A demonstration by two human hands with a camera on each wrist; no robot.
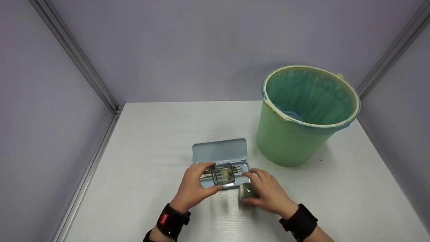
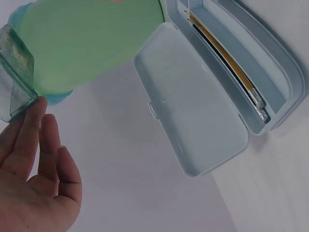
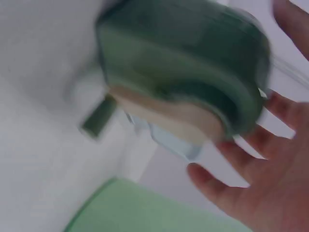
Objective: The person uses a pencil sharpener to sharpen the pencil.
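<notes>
My left hand pinches a clear shavings container between thumb and fingers, above an open light-blue pencil case. Pale shavings show through its wall. Beside the case, my right hand holds a dark green pencil sharpener, thumb on the near side and fingers on the far side. In the right wrist view the sharpener is blurred, with a beige band and a short green knob; how firmly the fingers hold it is unclear. Several pencils lie in the case.
A green bin with a bag liner and cream rim stands on the white table, behind and right of the hands. Grey panels enclose the table at the back and both sides. Small dark specks lie near the bin's foot.
</notes>
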